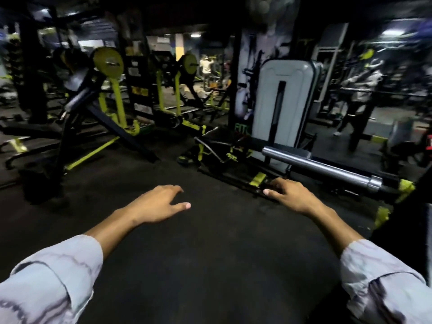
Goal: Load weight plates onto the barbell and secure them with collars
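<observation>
The bare steel sleeve of the barbell [322, 168] juts in from the right at about waist height, with no plate on it. Both my hands are stretched out over the dark rubber floor, holding nothing. My left hand [159, 202] hangs with relaxed fingers at the centre left. My right hand [288, 195] has loosely bent fingers and sits just below and left of the sleeve, apart from it. A yellow weight plate [108, 62] sits on a machine at the far left. No collar is visible.
A grey upright machine shroud [285, 108] stands behind the sleeve. Yellow-and-black plate-loaded machines [117, 106] fill the left and middle. A second yellow plate [189, 64] hangs further back. People [357, 90] stand at the right and in the distance.
</observation>
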